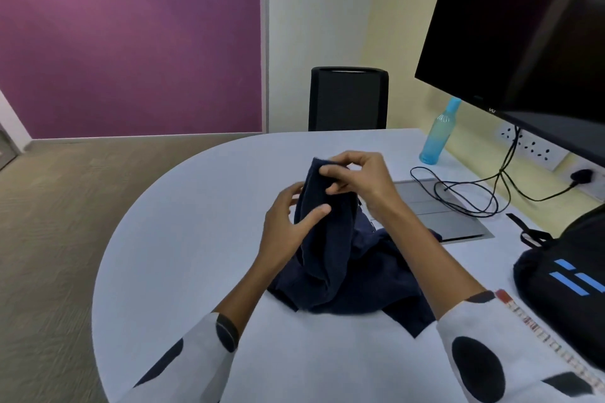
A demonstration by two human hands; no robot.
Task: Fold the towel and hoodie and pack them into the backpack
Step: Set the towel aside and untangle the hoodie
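We have the navy towel (322, 222) lifted off the counter (196, 239), our right hand (357, 178) pinching its top edge and our left hand (288, 226) curled around its side, while the hoodie (376, 275) lies crumpled beneath. Our worry is that the hanging end (same dark colour) snags the hoodie and drags it along. The backpack (563, 275) sits at the counter's right edge, and we cannot tell if it is open.

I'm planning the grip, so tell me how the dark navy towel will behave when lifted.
The navy towel probably hangs limp: it droops in folds below the right hand pinching its top edge. Its fuzzy surface suggests it won't slip from the left hand. It looks light; a fingertip pinch holds it up.
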